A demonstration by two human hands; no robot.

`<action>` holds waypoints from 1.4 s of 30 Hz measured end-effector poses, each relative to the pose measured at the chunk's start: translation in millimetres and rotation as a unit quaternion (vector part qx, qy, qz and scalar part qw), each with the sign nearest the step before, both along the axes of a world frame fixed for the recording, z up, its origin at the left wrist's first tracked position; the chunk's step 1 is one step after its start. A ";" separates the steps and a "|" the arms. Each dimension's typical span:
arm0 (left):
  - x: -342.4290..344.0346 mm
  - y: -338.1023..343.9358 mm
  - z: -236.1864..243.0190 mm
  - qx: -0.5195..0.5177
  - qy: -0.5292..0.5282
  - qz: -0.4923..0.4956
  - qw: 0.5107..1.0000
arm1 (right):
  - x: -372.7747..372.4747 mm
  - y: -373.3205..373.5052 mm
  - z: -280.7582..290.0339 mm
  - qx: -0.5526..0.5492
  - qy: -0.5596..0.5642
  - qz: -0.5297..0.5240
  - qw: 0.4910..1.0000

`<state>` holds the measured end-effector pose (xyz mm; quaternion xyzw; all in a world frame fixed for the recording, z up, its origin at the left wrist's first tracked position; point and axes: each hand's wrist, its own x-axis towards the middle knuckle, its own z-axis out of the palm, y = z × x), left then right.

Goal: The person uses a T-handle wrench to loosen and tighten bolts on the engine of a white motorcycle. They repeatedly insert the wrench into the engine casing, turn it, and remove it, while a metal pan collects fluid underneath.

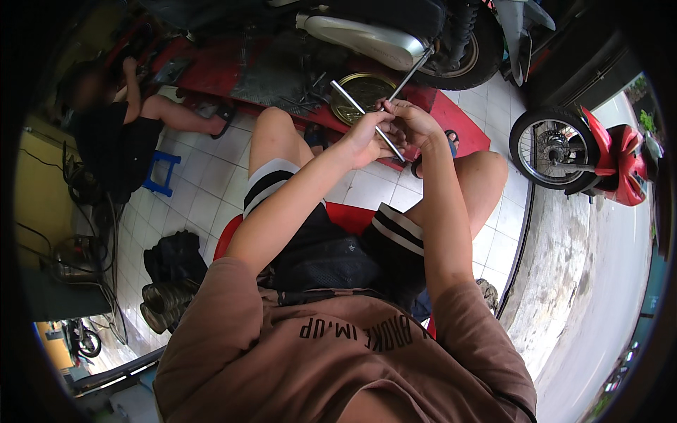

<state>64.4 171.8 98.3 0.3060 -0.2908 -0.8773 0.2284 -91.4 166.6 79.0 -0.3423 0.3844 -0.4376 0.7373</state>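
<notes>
Both hands are together in front of my knees, around a metal T-handle wrench [409,77]. My left hand [365,144] is closed at its crossbar, which slants from upper left to lower right. Close beside it, my right hand [417,123] has its fingers curled where the shaft meets the bar; the exact grip is partly hidden. The shaft rises to the upper right, its far end near a motorcycle [367,42] with a silver side cover. I cannot tell whether that end touches it. Below the motorcycle lies a round gold-coloured tray [363,75], partly behind the wrench.
The motorcycle stands over a red platform [469,127] with loose tools on it. At the left a person [106,148] sits near a blue stool [162,173]. A black bag [175,257] lies on the tiles. A red motorbike [599,151] stands at the right, by the road.
</notes>
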 end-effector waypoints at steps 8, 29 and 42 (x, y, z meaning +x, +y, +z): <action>60.9 31.6 63.1 -0.689 -0.415 0.046 0.593 | -9.0 0.4 -9.2 -0.030 -0.030 -0.001 0.999; 48.0 50.1 26.6 -0.619 -0.272 -0.067 0.734 | 10.1 -3.7 7.7 -0.099 -0.105 -0.043 0.989; 41.5 45.4 43.3 -0.534 -0.310 0.068 0.784 | 6.0 -5.7 2.8 -0.117 -0.125 -0.070 0.983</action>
